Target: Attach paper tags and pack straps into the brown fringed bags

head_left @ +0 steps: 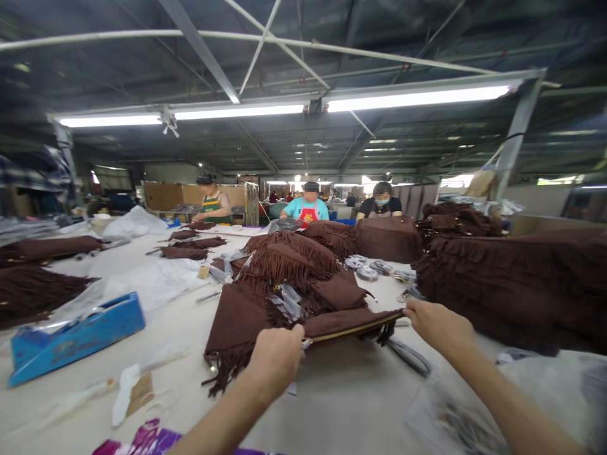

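Note:
A dark brown fringed bag [351, 321] is stretched between my two hands, its brass-coloured zipper edge turned toward me. At its left end my left hand [277, 357] is closed, pinching the corner near a small metal fitting. My right hand [439, 325] pinches the opposite corner, the fingers pressed together. Just behind lie more brown fringed bags [294, 259] in a heap, with clear plastic packets [287, 302] among them. Under the right end of the held bag, a grey looped strap [410, 357] lies on the white table [332, 404].
A blue tape dispenser [78, 335] stands at left. Tall stacks of brown bags [512, 284] rise at right, near coiled grey straps [367, 270]. Clear plastic bags [474, 398] lie at front right. Several co-workers, one in a red apron [309, 215], are across the table.

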`<state>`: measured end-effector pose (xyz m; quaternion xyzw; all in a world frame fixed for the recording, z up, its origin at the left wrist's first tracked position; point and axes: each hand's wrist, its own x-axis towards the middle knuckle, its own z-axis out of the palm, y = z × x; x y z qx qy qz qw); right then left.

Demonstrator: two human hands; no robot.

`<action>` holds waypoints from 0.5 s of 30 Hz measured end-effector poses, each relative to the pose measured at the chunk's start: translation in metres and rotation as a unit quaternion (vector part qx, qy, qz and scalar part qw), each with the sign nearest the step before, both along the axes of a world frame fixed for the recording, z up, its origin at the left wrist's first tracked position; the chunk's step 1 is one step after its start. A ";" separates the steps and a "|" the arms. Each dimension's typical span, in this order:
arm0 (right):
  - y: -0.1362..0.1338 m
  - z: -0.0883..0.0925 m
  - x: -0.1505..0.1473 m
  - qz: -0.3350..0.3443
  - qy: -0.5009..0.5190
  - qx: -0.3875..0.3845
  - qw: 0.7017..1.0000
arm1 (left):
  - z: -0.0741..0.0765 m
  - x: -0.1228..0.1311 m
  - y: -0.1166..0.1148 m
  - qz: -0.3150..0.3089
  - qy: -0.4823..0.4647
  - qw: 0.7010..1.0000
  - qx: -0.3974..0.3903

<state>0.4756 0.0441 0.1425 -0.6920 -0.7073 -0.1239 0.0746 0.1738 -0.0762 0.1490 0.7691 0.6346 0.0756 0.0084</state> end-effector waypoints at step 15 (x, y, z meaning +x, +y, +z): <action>-0.035 0.018 -0.006 0.017 0.014 0.004 1.000 | -0.080 -0.119 0.030 0.034 0.055 0.993 0.097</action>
